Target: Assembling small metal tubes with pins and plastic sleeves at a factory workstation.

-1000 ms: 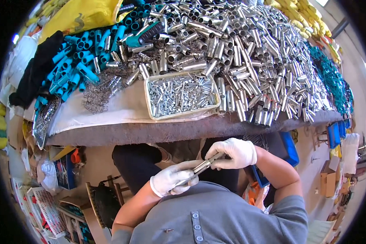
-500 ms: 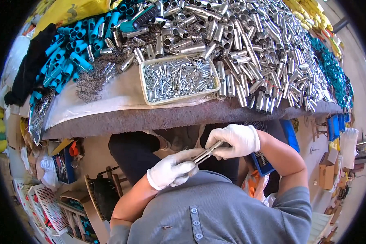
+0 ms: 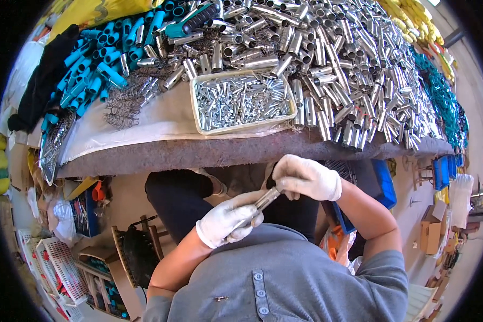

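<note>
Farthest to the left of the left fingers, beyond their tips, we see a black cloth. Next come teal plastic tubes, heaped ahead and left of those fingers, then a tangle of wire springs nearer to them.

The gloved left hand has its fingers curled round a silvery metal tube, which slants from its grasp up toward the right fingers. Ahead of the left fingertips, a pale plastic tray holds small metal pins.

The gloved right hand has its fingers bent inward, thumb and fingertips touching the tube's far end; we cannot tell whether they pinch it.

Ahead and right of the right fingers spreads a heap of shiny metal tubes. To their right, below the table edge, is a blue crate, and well right of them we find a cardboard box.
</note>
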`<state>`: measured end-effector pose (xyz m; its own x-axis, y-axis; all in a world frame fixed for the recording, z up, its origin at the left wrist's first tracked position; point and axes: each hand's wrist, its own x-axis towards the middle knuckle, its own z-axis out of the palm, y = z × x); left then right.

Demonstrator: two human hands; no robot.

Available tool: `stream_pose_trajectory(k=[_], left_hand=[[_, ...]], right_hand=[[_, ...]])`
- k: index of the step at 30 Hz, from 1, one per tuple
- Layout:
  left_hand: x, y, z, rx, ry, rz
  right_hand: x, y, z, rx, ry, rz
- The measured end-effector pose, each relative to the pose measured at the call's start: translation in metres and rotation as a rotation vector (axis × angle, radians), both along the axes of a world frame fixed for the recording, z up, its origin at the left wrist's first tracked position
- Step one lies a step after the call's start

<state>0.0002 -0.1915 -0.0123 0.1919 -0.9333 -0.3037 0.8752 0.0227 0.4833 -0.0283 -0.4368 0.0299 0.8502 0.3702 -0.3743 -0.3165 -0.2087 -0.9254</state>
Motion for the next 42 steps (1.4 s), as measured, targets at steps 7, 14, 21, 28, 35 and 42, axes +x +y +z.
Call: stream_pose_trajectory(k=[7,14,21,28,35,42], left_hand=[[0.003,-0.001,-0.008,0.081,0.125,0.101],[0.004,0.004,-0.011,0.016,0.274,0.124],[0.003,0.006,-0.005,0.041,0.298,0.206],[0.010,0.016,-0.009,-0.043,0.336,0.215],[0.014,0.018,-0.014,-0.045,0.407,0.205],[0.008,0.039,-0.003,-0.197,0.266,0.199]], right_hand=[[-0.008,0.012,-0.026,0.172,0.132,-0.327],[-0.002,0.026,-0.021,0.018,0.020,-0.340],[-0.001,0.033,-0.032,0.078,0.079,-0.458],[0.004,0.041,-0.034,0.134,0.080,-0.491],[0.011,0.041,-0.032,0.090,-0.020,-0.393],[0.064,0.026,0.031,-0.619,-0.856,-0.002]])
